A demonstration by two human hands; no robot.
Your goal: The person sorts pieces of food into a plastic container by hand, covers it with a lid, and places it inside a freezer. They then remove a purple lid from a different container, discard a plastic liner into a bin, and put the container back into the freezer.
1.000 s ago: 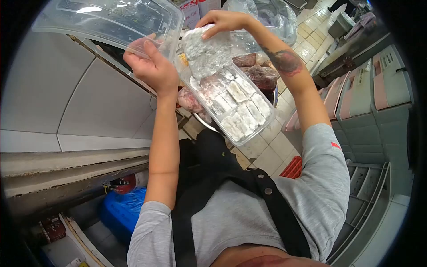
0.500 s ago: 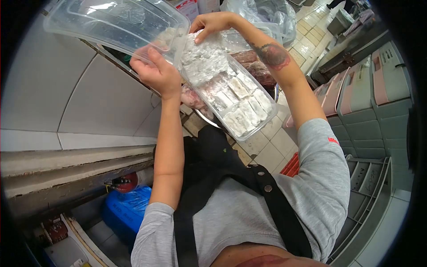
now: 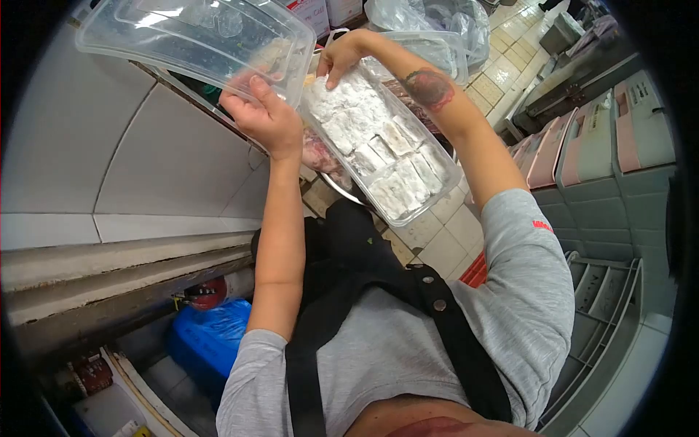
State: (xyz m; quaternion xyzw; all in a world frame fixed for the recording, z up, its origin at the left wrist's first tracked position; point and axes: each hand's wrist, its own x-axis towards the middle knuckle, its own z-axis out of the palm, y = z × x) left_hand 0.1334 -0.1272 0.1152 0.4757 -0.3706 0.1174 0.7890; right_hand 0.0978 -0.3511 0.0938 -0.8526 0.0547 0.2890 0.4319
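Over the white blocks' far end, the right hand [image 3: 341,58] presses down.

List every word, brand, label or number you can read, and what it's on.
No text reads with certainty.
Carton: red print, partly cut off, unreadable.
Gray sleeve: red lettering, too small.
Drawers: small labels, too blurred.
Gray crate: dark marks, unclear.

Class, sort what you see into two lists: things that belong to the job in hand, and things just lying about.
In the job:
- left hand, on the clear lid
- right hand, touching the white pieces
- clear tub holding them

Apparently just lying about:
- blue bag
- grey rack
- clear plastic bags
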